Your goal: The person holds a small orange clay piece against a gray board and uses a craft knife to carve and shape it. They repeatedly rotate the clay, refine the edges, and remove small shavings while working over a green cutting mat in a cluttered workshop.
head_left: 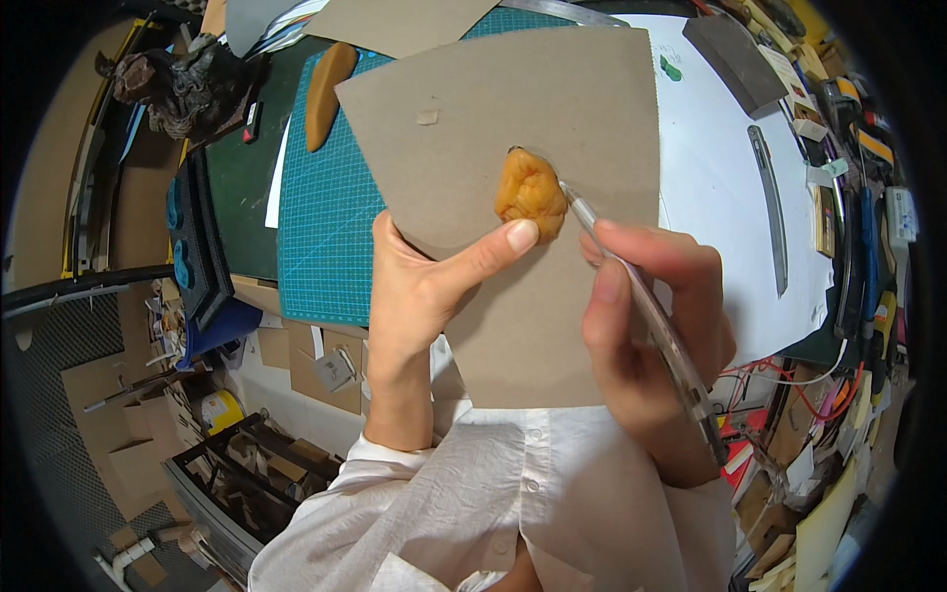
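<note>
A tan cardboard sheet (pixel 582 109) lies tilted before me, its lower edge near my shirt. My left hand (pixel 424 281) grips its left edge, thumb on top and the other fingers hidden beneath. The thumb presses the lower part of a small, wrinkled amber-coloured lump (pixel 528 187), perhaps clay or wax, flat against the cardboard. In my closed right hand (pixel 661 316) is a slim silver pen (pixel 646 296), held in a writing grip. Its tip meets or nearly meets the lump's upper right edge; I cannot tell whether it touches the cardboard.
Under the cardboard lie a teal cutting mat (pixel 321 237) and white paper (pixel 720 217). An orange-brown curved piece (pixel 328 94) rests on the mat. A dark block (pixel 735 64) and a grey knife (pixel 767 207) sit at right, beside crowded tools. A dark sculpture (pixel 187 87) stands far left.
</note>
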The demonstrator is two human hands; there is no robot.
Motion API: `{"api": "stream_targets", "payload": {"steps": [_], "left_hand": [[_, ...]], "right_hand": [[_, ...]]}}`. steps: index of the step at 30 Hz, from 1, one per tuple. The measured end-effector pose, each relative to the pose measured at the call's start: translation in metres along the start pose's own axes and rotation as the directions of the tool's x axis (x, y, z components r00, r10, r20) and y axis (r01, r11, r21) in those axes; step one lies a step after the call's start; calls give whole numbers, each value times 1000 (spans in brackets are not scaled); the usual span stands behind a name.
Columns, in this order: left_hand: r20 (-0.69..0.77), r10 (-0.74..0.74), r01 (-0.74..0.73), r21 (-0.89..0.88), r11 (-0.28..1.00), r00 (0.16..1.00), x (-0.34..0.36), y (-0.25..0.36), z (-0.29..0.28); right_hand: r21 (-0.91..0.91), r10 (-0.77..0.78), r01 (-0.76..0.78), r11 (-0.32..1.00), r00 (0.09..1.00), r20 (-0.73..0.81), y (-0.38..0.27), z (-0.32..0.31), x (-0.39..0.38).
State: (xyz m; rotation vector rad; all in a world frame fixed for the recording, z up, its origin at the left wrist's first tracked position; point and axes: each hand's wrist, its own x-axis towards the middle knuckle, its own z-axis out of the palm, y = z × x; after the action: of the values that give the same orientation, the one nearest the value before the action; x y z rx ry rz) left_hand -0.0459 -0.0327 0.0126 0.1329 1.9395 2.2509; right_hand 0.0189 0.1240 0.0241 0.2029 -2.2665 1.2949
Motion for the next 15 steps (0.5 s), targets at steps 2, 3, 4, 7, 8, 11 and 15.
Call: {"api": "stream_targets", "payload": {"steps": [2, 3, 4, 7, 8, 11, 15], "left_hand": [[-3, -7, 7, -14, 1000, 1000, 0, 0, 1], [-4, -10, 10, -21, 1000, 1000, 0, 1, 1], [-6, -7, 7, -23, 1000, 1000, 1, 1, 2], [-12, 1, -1, -22, 1000, 1000, 1, 0, 3], [-8, -3, 2, -22, 1000, 1000, 0, 0, 2], [-3, -6, 6, -35, 999, 1000, 0, 0, 2], [-18, -4, 4, -16, 1000, 1000, 0, -1, 2]], "right_hand": [[13, 2, -2, 1000, 1000, -7, 0, 1, 0], [20, 3, -3, 1000, 1000, -11, 1, 1, 0], [16, 4, -3, 1000, 1000, -12, 1, 1, -1], [20, -1, 1, 1000, 1000, -12, 2, 0, -2], [25, -2, 3, 1000, 1000, -11, 1, 0, -1], [43, -11, 12, 999, 1000, -23, 2, 2, 2], [36, 35, -34, 999, 999, -21, 0, 0, 0]]}}
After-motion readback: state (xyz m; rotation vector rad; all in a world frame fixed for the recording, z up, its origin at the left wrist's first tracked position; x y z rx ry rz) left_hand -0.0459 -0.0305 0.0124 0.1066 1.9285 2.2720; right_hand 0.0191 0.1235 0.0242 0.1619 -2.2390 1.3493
